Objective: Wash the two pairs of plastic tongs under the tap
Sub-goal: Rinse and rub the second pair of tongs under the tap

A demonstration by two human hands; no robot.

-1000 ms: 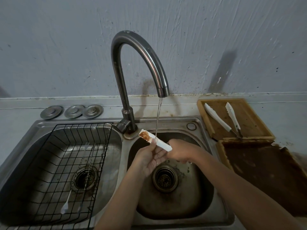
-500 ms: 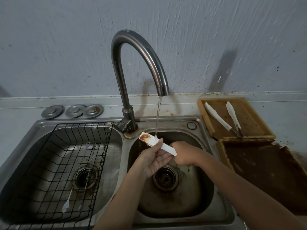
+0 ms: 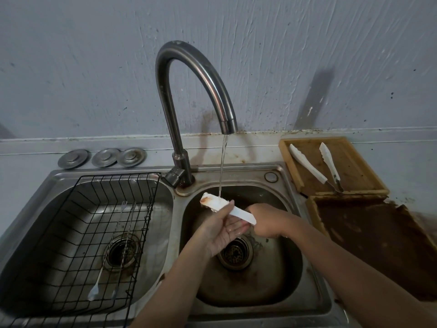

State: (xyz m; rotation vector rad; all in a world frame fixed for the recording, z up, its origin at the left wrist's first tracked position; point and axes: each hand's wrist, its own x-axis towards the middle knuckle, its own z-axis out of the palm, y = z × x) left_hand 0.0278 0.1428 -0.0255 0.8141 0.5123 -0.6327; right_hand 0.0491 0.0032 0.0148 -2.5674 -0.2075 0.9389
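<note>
A thin stream of water (image 3: pixel 221 166) runs down from the curved grey metal tap (image 3: pixel 189 91) into the right bowl of the steel double sink (image 3: pixel 314 292). The water lands on a pair of white plastic tongs with a brown stain on its wide tip (image 3: pixel 223 206). These tongs lie slanted over the right bowl, stained tip up and to the left.

The left hand (image 3: pixel 223 229) is under the tongs with its palm up. Its fingers are mostly straight, and its thumb lies on top of the tongs, so the tongs are pinched between thumb and fingers. The right hand (image 3: pixel 268 221) is curled into a fist around the far end of the tongs, and that end is hidden inside it.

The second pair of white plastic tongs (image 3: pixel 316 168) lies spread open in a shallow light wooden tray (image 3: pixel 354 162) on the counter to the right of the sink. A darker, dirty brown tray (image 3: pixel 378 245) sits just in front of it.

In the left bowl there is a black wire basket (image 3: pixel 78 233) with two long thin metal spoons (image 3: pixel 111 252) lying in it.
</note>
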